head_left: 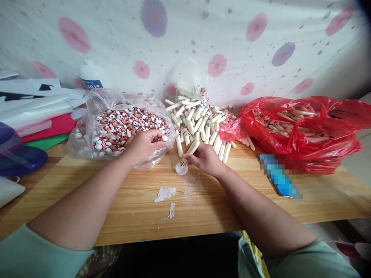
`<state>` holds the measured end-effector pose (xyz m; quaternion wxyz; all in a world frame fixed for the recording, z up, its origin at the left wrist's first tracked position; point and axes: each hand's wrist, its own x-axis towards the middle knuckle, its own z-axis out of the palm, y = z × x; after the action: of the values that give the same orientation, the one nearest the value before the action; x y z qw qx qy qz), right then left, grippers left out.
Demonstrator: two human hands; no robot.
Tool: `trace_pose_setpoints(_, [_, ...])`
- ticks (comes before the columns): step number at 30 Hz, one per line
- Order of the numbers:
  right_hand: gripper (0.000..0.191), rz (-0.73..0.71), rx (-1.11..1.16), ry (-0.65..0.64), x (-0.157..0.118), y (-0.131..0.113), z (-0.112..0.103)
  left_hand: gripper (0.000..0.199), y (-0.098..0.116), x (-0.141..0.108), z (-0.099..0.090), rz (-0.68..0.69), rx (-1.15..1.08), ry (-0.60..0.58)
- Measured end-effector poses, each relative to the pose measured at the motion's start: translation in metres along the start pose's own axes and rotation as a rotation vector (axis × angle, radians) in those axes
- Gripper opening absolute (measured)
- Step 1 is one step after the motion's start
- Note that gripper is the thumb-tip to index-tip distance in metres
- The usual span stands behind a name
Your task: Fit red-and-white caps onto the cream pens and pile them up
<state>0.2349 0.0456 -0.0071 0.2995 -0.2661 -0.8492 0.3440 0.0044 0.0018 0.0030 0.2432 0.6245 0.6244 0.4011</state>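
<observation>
My left hand (146,146) pinches a small white-and-red figure head (164,138) beside the clear bag of such heads. In my right hand (205,157) is a cream pen-shaped stick (192,146), tilted, its striped end pointing down at a small round white dish (181,169) on the table. Whether that end touches the dish I cannot tell. Behind both hands lies a heap of similar cream sticks (199,117) with striped ends. To the left, the open plastic bag (92,100) holds many red, white and brown figure heads (127,125).
A red plastic bag (342,135) of pinkish sticks (300,114) stands at the right, with a blurred blue flat object (279,175) before it. White scraps (165,194) lie on the wooden table (116,208). A white bottle (92,75) and stacked sheets (37,108) are at the left.
</observation>
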Motion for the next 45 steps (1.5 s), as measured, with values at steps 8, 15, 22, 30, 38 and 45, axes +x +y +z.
trace_pose_setpoints(8, [0.028,0.154,0.511,0.23,0.001,-0.003,-0.007,0.013,0.017,-0.011,0.005,0.184,0.235,-0.042])
trace_pose_setpoints(15, [0.026,0.155,0.875,0.45,0.005,-0.013,-0.008,0.011,0.018,-0.016,0.019,0.165,0.037,-0.133])
trace_pose_setpoints(22, [0.024,0.116,0.847,0.41,0.004,-0.011,0.001,0.01,0.023,-0.019,0.018,0.155,0.061,-0.167])
trace_pose_setpoints(30, [0.019,-0.016,0.68,0.371,-0.001,-0.012,0.008,0.009,0.032,-0.024,0.016,0.184,0.17,-0.121])
trace_pose_setpoints(38, [0.011,-0.097,0.567,0.418,-0.01,-0.011,0.016,0.007,0.035,-0.029,0.015,0.241,0.283,-0.084])
trace_pose_setpoints(45, [0.014,-0.151,0.439,0.426,-0.01,-0.015,0.024,0.011,0.035,-0.029,0.015,0.229,0.301,-0.07])
